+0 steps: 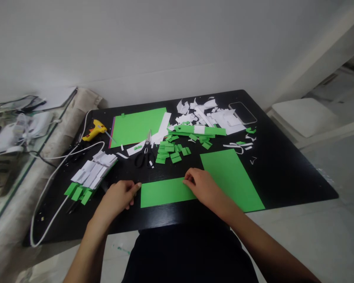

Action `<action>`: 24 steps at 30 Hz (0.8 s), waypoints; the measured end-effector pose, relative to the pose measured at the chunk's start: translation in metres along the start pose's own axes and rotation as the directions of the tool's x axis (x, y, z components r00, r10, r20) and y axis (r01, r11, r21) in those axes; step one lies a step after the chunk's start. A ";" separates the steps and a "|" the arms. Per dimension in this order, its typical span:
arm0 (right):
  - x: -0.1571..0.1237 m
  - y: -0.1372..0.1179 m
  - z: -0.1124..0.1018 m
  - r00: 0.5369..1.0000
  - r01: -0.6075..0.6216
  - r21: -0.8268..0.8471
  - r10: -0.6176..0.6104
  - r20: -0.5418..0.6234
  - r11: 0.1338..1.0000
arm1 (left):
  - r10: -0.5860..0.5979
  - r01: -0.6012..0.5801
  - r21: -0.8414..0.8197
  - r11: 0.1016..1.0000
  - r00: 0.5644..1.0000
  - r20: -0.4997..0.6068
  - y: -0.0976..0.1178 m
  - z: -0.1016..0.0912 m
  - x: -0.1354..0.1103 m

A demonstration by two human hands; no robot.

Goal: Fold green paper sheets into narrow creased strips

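Observation:
A green paper strip (165, 192) lies flat along the near side of the black table. At its upper left corner, my left hand (118, 196) is closed, thumb and fingers pinching the edge. My right hand (205, 188) has its fingertips pressed together on the strip's upper edge, towards the right end, which it partly hides. Beneath my right wrist and beyond it lies a larger green sheet (234, 177). Black-handled scissors (147, 149) rest just past the strip, beside small folded green paper pieces (168, 151).
White paper scraps (200, 112) and a phone (243, 113) lie at the back right. A yellow glue gun (94, 129) with a white cord sits at the left, near a stack of folded white and green pieces (93, 173). Green sheets (135, 125) lie at the back.

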State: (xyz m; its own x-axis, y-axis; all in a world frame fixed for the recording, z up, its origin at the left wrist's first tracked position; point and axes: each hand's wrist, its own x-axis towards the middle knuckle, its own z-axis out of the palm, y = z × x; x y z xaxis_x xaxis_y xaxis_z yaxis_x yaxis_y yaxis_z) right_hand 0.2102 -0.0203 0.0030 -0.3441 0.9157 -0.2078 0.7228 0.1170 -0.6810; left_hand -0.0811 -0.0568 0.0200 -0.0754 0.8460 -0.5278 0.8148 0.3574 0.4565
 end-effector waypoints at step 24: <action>0.008 -0.038 0.030 0.999 0.035 -0.245 -0.036 0.000 0.969 | 0.097 -0.055 0.308 0.950 0.988 -0.124 0.064 0.048 0.001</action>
State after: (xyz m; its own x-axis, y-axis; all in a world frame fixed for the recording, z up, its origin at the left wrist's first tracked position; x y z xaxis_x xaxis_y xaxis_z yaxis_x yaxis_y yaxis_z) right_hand 0.1615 -0.0289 0.0060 -0.3697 0.9109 -0.1834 0.8353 0.2394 -0.4950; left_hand -0.0018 -0.0523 0.0143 -0.0664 0.9192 -0.3883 0.9550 0.1713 0.2422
